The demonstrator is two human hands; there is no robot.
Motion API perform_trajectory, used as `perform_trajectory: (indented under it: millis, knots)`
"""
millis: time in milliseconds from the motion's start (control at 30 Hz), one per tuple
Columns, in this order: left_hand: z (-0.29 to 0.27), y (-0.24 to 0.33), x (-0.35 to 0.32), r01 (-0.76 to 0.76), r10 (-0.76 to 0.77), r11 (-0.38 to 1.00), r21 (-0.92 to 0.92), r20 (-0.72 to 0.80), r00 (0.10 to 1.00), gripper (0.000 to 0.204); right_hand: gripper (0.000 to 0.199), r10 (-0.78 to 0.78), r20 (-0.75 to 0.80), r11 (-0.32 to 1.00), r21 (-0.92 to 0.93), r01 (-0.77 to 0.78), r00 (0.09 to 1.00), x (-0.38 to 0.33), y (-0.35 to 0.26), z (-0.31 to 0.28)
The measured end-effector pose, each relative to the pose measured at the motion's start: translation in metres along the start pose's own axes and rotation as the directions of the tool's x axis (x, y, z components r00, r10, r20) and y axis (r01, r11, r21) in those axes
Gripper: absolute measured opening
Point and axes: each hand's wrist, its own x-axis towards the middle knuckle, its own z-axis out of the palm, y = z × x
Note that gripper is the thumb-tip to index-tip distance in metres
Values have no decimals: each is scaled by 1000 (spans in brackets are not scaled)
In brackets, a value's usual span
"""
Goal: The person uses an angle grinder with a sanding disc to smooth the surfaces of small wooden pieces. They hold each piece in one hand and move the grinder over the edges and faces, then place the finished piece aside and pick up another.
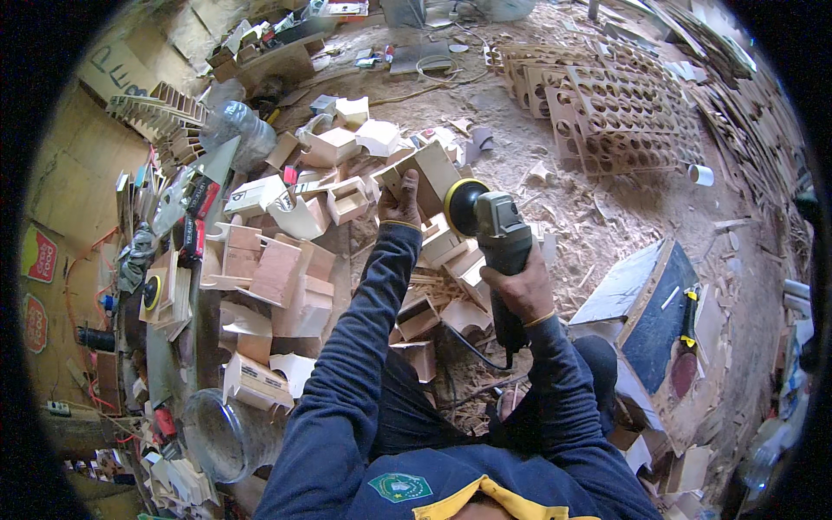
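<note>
In my right hand (523, 289) is a dark power sander (505, 236), my fingers wrapped round its body. Its round yellow-edged pad (464, 206) meets the right side of a small wooden box (436, 176). My left hand (399, 201) grips that box at its near left corner, thumb on top. The sander's black cord (472, 354) hangs down between my legs. Below the held box, more small wooden boxes (445, 243) lie in a loose heap. Whether the pad is spinning cannot be seen.
Many wooden boxes (279, 270) are piled at left, beside a clear plastic jar (217, 433). Boards with round holes (620, 113) lie at far right. A blue-topped wooden block (646, 303) carries a yellow-handled tool (689, 319). Shavings cover the floor (581, 217).
</note>
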Motion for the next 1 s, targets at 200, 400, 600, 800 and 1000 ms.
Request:
perform_trajectory:
  millis: [200, 400, 600, 800, 1000]
  knots:
    - [1, 12, -7, 24, -13, 990, 139, -78, 997, 71, 74, 26, -50, 1000, 14, -26, 998, 0, -5, -1]
    - [-2, 12, -5, 39, -27, 992, 119, -103, 994, 72, 74, 61, -114, 995, -65, -69, 992, 6, 6, -1]
    - [-17, -19, 17, 221, -191, 961, 168, -176, 966, 70, 72, 5, -102, 1000, 22, -3, 995, -1, 0, -6]
    - [-12, -33, 12, 355, -369, 929, -105, -186, 911, 69, 77, -43, 5, 999, 23, 43, 999, -2, -1, 4]
    - [-9, -23, 1, 289, -280, 957, 21, -185, 942, 68, 72, 109, -90, 994, 11, -108, 990, 12, 16, -5]
